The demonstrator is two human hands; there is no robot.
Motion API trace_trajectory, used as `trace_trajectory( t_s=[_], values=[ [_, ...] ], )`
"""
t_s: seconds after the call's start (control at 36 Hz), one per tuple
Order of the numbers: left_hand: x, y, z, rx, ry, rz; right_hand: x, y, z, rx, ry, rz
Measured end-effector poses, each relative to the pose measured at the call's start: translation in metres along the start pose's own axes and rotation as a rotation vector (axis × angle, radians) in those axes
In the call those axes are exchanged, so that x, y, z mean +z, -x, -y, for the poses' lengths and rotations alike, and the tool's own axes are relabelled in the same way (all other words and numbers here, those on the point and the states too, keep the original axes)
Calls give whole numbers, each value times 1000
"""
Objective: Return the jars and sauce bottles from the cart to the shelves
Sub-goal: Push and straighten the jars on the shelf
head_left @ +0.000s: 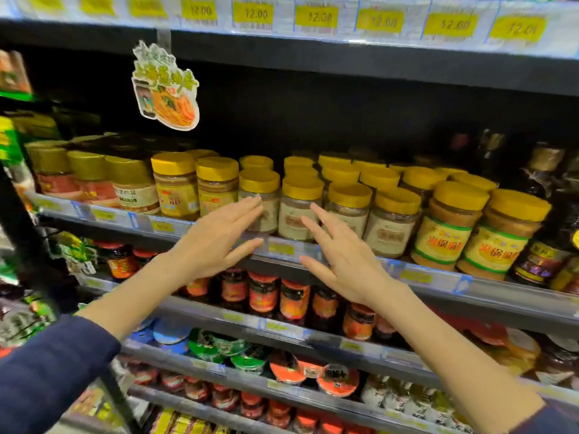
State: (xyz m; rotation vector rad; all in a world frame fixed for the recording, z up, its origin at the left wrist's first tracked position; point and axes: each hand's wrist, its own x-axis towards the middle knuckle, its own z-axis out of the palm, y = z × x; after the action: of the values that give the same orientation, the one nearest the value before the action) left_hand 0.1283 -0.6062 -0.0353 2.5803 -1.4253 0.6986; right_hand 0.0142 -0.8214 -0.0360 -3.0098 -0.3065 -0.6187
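Note:
Several yellow-lidded jars (299,208) stand in rows on the middle shelf (416,277). My left hand (216,236) and my right hand (341,255) are both raised in front of those jars with straight fingers, palms facing each other. Neither hand holds anything. The left fingertips reach the front of one pale jar (264,205); whether they touch it is unclear. The right fingertips lie in front of the jar beside it. The cart is out of view.
Dark sauce bottles (542,233) stand at the right end of the same shelf. Red-lidded chili jars (294,297) fill the shelf below, with bowl packs (288,366) lower down. A paper promo sign (164,89) hangs from the upper shelf, which carries yellow price tags (316,15).

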Motion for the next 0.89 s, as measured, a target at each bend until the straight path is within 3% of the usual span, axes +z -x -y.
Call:
trace_trajectory(
  t_s=[0.44,0.89],
  values=[
    [16,-3,64,207,-92,77,31,-24,14,218,179,-75],
    [30,-8,63,205,-65,-1,34,-30,20,300,286,-91]
  ],
)
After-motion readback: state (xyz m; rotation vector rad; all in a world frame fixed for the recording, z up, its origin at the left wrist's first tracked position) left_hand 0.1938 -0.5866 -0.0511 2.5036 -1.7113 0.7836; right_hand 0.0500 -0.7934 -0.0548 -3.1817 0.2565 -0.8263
